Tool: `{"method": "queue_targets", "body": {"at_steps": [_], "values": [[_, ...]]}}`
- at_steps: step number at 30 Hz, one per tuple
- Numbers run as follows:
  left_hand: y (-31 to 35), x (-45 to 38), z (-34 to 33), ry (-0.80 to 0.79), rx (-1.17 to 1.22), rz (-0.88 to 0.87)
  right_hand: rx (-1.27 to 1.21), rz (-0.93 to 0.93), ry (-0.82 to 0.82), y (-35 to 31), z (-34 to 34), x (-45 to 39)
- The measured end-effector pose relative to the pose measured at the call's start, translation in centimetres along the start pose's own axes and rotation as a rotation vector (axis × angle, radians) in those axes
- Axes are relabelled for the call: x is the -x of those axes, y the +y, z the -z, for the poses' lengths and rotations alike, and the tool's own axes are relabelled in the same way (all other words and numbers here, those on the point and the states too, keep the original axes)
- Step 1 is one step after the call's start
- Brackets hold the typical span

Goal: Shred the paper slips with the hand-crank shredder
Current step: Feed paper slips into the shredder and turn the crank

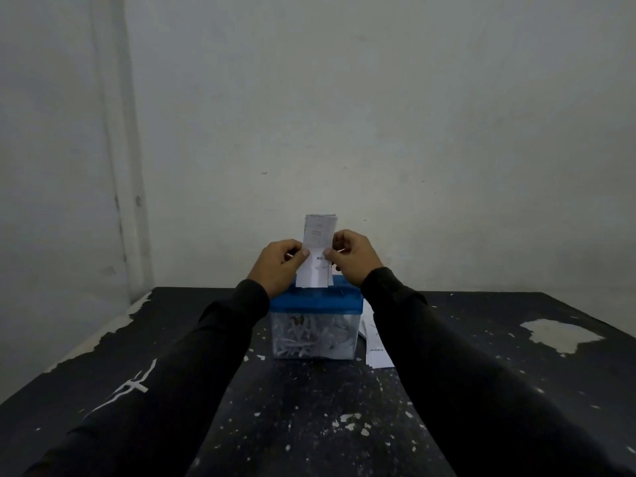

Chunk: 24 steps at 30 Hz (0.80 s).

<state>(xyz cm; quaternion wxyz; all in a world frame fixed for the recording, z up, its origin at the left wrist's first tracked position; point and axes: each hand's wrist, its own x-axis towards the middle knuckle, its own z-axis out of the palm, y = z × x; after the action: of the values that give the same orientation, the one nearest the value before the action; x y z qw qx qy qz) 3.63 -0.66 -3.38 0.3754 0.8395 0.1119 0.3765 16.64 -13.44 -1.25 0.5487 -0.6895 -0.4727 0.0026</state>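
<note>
thumb and curled fingers of the left hand pinch the left edge of a printed paper slip, while the right hand pinches its right edge the same way. the slip stands upright between them, its lower end at the blue lid of the hand-crank shredder; whether it has entered the slot cannot be told. white shreds fill the shredder's clear bin. more slips lie flat just to its right, partly under the right black sleeve. the shredder sits mid-way on a black table with chipped paint, set against a pale wall.
</note>
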Motion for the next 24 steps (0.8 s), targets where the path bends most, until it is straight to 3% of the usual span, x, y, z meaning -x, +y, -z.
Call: {"method": "queue_targets", "body": {"at_steps": [9, 16, 24], "values": [[-0.8, 0.1, 0.6, 0.088, 0.093, -0.036, -0.05, 0.061, 0.067, -0.2, -0.9, 0.0], [-1.5, 0.0, 0.2, 0.13, 0.052, -0.053, -0.104, 0.013, 0.006, 0.1, -1.6, 0.0], [-2.8, 1.1, 0.2, 0.063, -0.021, -0.018, -0.067, -0.031, -0.035, 0.6, -2.0, 0.1]]}}
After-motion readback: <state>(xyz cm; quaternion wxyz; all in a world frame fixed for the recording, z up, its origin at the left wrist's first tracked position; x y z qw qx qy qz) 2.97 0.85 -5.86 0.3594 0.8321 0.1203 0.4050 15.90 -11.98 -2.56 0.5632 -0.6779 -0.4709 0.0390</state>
